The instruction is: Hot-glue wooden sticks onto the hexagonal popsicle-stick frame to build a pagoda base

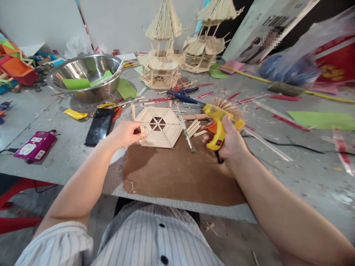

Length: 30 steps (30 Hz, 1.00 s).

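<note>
A flat hexagon of glued wooden sticks (161,127) lies at the far edge of a brown cardboard sheet (177,171). My left hand (126,133) is closed in a pinch on a short wooden stick at the hexagon's left edge. My right hand (229,142) is wrapped round the grip of a yellow glue gun (220,122), held just right of the hexagon with its nozzle pointing left. A few loose sticks (194,128) lie between the hexagon and the gun.
Two stick pagoda models (163,48) (206,40) stand behind. A steel bowl (83,75) with green paper, a black phone (100,126), a purple power strip (36,145), blue scissors (183,96), a stick fan (226,105) and coloured paper lie around the grey table (305,166).
</note>
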Available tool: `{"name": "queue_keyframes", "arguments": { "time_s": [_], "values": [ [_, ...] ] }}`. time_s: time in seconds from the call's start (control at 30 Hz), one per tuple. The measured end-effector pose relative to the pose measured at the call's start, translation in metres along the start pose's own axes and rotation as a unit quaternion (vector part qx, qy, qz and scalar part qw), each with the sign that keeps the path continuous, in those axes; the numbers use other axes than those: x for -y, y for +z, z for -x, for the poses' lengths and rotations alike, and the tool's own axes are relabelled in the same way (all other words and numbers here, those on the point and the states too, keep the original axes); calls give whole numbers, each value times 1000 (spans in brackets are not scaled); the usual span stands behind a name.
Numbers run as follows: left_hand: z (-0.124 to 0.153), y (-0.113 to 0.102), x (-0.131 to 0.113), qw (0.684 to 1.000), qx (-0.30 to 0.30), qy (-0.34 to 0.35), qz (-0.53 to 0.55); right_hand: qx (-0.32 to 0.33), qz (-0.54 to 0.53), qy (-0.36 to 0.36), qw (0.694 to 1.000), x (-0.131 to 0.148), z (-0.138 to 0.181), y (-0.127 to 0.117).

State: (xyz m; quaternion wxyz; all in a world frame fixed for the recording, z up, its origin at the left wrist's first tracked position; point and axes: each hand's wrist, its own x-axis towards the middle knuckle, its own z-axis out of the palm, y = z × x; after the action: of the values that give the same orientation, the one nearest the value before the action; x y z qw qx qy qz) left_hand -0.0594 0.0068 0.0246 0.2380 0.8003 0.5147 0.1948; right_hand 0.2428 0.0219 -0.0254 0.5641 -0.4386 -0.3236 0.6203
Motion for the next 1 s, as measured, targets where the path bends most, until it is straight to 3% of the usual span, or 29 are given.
{"name": "queue_keyframes", "arguments": {
  "time_s": [1.0],
  "values": [
    [0, 0, -1, 1000, -3, 0, -4, -2, -1, 3, 1000, 0, 1, 0]
  ]
}}
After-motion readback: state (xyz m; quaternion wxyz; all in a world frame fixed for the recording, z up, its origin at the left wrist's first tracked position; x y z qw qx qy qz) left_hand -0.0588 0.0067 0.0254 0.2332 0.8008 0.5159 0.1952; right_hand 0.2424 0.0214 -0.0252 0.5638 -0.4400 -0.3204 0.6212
